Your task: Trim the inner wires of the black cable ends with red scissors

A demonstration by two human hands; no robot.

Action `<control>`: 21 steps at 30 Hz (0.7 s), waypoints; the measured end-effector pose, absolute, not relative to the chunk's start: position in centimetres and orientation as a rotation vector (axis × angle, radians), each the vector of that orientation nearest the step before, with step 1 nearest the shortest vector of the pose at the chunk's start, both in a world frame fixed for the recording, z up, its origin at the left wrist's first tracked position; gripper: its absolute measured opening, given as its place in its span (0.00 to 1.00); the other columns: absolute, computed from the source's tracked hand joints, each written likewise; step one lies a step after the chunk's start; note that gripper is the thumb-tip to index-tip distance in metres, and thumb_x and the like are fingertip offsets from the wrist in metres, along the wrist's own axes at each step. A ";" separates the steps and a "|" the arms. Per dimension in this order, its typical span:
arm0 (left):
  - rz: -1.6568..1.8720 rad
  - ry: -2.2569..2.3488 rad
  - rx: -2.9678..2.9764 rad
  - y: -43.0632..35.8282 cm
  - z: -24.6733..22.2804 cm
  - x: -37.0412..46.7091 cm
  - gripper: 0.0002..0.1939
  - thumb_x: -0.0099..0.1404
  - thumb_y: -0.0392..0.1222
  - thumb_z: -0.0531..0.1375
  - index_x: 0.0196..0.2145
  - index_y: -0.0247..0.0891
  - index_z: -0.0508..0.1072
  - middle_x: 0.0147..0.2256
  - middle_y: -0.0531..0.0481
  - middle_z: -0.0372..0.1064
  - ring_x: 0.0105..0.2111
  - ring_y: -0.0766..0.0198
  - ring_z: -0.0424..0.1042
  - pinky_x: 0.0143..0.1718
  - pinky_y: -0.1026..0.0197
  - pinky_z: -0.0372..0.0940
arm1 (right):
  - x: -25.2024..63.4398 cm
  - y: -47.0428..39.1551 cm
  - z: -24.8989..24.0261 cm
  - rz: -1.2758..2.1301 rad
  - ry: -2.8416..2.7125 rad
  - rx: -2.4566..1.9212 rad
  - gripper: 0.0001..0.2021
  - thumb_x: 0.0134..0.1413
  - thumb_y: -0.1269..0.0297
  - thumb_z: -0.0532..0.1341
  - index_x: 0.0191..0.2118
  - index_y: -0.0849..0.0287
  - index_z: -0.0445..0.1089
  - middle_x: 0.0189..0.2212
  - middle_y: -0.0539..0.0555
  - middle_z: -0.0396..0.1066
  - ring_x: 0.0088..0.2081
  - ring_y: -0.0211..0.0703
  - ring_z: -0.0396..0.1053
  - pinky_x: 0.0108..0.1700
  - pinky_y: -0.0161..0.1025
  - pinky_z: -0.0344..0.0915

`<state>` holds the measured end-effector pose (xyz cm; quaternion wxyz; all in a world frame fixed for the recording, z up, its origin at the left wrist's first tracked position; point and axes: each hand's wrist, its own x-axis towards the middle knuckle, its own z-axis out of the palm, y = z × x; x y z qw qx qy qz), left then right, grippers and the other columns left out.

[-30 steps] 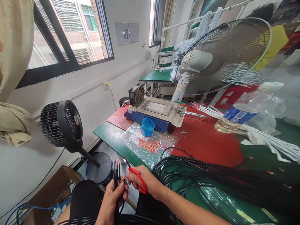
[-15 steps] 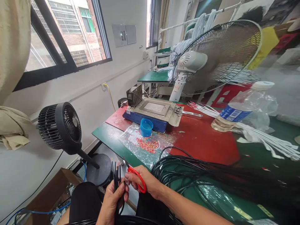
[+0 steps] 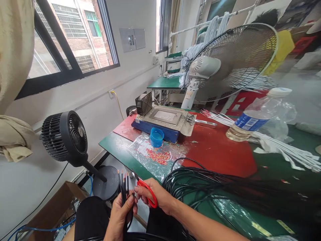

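Black cable ends (image 3: 123, 184) stand upright, tips stripped, in left hand (image 3: 119, 216).

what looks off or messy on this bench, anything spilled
Small red bits lie scattered loose on a clear plastic sheet beside the blue cup, like a spill. The water bottle lies on its side across white wires.

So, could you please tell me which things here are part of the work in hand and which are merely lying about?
In use:
- left hand gripping a bunch of black wires
- right hand holding red scissors
- black cable coil on the table

Lying about:
- blue cup
- water bottle
- white fan
- black fan
- white wires
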<state>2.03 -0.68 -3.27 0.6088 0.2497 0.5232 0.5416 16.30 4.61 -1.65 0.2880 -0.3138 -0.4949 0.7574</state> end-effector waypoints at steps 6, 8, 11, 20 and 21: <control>1.320 1.208 0.520 -0.6 -3.9 1.9 0.15 0.40 0.44 0.69 0.25 0.34 0.73 0.18 0.53 0.70 0.16 0.73 0.63 0.18 0.70 0.54 | 16.1 4.5 -1.9 2.006 -1.303 -0.878 0.21 0.45 0.46 0.60 0.22 0.63 0.65 0.12 0.44 0.57 0.13 0.28 0.50 0.16 0.29 0.46; 1.330 1.215 0.490 -0.6 -4.3 1.7 0.15 0.40 0.43 0.70 0.26 0.34 0.73 0.19 0.53 0.71 0.18 0.72 0.66 0.21 0.70 0.58 | 16.1 4.4 -2.0 1.928 -1.330 -0.918 0.21 0.44 0.47 0.61 0.21 0.63 0.63 0.13 0.44 0.57 0.14 0.28 0.50 0.17 0.29 0.46; 1.333 1.240 0.482 -0.6 -4.5 1.5 0.15 0.40 0.42 0.70 0.26 0.34 0.73 0.18 0.52 0.71 0.18 0.73 0.65 0.20 0.72 0.57 | 16.1 4.3 -1.9 1.803 -1.399 -0.961 0.20 0.45 0.49 0.61 0.20 0.62 0.60 0.14 0.44 0.56 0.16 0.28 0.51 0.18 0.29 0.47; 1.224 1.191 -0.085 -0.7 -1.8 1.8 0.06 0.50 0.33 0.64 0.28 0.31 0.71 0.19 0.51 0.67 0.15 0.76 0.63 0.09 0.77 0.47 | 15.9 3.3 -2.6 0.607 -2.085 -0.839 0.14 0.56 0.62 0.53 0.23 0.61 0.65 0.20 0.51 0.63 0.23 0.35 0.57 0.25 0.34 0.50; 1.197 1.153 -0.130 -0.7 -1.7 1.9 0.03 0.52 0.33 0.62 0.25 0.31 0.70 0.17 0.52 0.65 0.14 0.77 0.61 0.09 0.77 0.47 | 15.9 3.1 -2.8 0.426 -2.147 -0.743 0.15 0.58 0.64 0.50 0.23 0.61 0.65 0.20 0.51 0.63 0.24 0.36 0.57 0.25 0.35 0.50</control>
